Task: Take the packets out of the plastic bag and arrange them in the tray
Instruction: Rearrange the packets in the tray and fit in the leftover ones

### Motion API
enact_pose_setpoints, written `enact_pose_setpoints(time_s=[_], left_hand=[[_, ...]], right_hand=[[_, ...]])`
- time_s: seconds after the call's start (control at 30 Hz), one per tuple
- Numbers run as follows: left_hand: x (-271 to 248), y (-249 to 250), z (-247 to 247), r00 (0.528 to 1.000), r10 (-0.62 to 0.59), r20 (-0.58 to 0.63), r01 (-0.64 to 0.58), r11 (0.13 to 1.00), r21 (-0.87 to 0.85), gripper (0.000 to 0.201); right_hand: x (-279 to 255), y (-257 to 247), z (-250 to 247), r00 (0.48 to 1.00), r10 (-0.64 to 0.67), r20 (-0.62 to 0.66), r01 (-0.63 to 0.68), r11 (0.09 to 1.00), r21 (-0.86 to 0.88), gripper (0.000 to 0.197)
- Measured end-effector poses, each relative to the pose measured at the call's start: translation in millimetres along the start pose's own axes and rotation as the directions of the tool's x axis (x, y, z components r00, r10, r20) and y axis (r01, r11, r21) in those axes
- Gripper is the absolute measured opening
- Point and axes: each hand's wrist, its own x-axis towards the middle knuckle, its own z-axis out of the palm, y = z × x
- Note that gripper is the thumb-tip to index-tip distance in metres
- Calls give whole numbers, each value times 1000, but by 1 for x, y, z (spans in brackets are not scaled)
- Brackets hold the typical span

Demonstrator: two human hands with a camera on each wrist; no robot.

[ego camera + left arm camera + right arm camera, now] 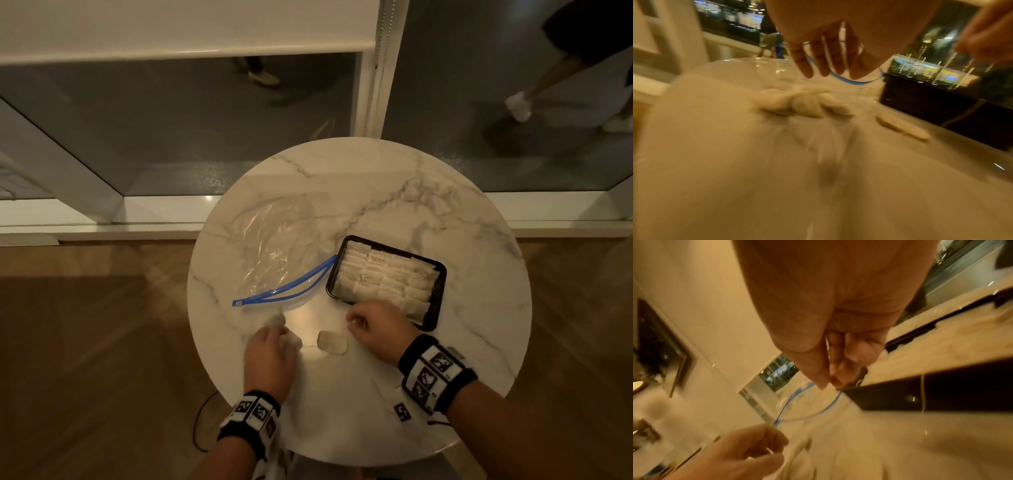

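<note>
Round marble table [445, 212] carries all items. Bag [274, 246] lies flat left of the tray [440, 274], its blue zip edge running from the tray's left corner toward me. Tray's long axis slants right and toward me; packets [383, 277] fill it in rows. Loose packets [331, 341] lie in front of the tray. My left hand [269, 356] hovers there, fingers straight. My right hand [375, 325], at the tray's near corner, has thumb and forefinger pinched; contents indiscernible.

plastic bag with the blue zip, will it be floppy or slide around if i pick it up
Probably floppy: the plastic bag lies flat and crinkled on the table. Likely very light, since it looks empty. It may slide on that glossy top, and only its blue zip looks a little firmer.
</note>
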Motion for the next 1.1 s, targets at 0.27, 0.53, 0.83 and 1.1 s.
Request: enact_pose_setpoints(time_s=[0.27, 0.53, 0.83, 1.1], left_hand=[[4, -51, -22, 953, -268, 141, 231, 944, 234, 48], [-2, -73, -29, 947, -226, 230, 201, 971, 127, 54], [3, -88, -35, 931, -124, 342, 94, 990, 101, 45], [17, -94, -35, 927, -100, 361, 67, 993, 102, 29]], right_hand=[[16, -11, 73, 979, 176, 107, -163, 979, -120, 47], [20, -11, 89, 951, 307, 44, -290, 930, -226, 45], [15, -2, 85, 944, 327, 36, -324, 943, -76, 18], [0, 7, 90, 882, 472, -14, -434, 822, 368, 27]])
